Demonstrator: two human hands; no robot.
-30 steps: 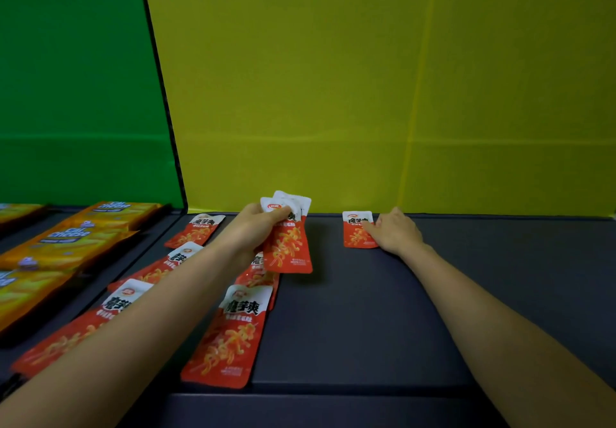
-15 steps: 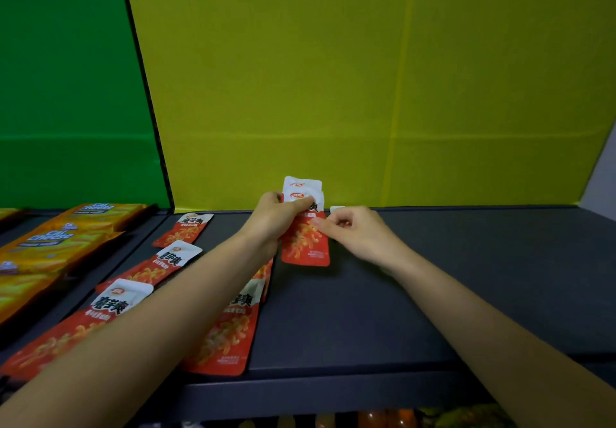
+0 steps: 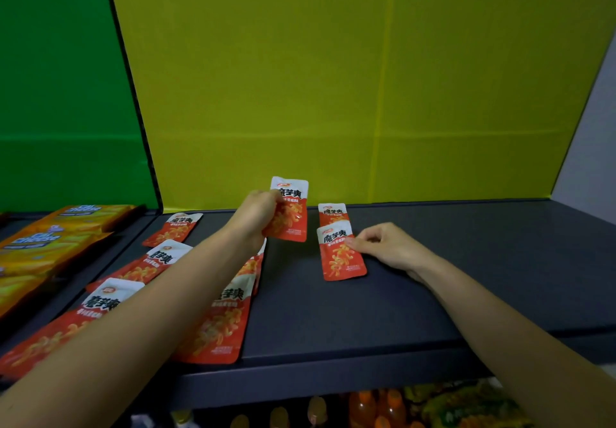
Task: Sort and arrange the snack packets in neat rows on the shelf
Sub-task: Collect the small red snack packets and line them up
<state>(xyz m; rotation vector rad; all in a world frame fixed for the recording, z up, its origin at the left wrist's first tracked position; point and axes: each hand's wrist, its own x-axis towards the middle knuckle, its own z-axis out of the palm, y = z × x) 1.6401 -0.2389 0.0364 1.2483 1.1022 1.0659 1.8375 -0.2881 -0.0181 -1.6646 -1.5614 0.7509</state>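
My left hand (image 3: 256, 217) holds a red and white snack packet (image 3: 290, 211) upright above the dark shelf (image 3: 433, 294). My right hand (image 3: 388, 244) rests its fingertips on the right edge of a second red packet (image 3: 340, 254) lying flat on the shelf. Just behind that one lies another red packet (image 3: 332, 214) against the yellow back wall. To the left, several more red packets (image 3: 173, 227) lie in two columns, partly hidden under my left forearm; the nearest one (image 3: 216, 331) reaches the shelf's front edge.
Orange packets (image 3: 50, 241) lie on the neighbouring shelf section at far left, before a green back panel. A black divider line (image 3: 133, 94) separates green from yellow. Bottles and packets (image 3: 383, 407) show on the shelf below. The shelf's right half is bare dark surface.
My right hand took a packet from the left hand's stack and laid it flat in front of the one at the back wall. The left hand stays raised with what it holds.
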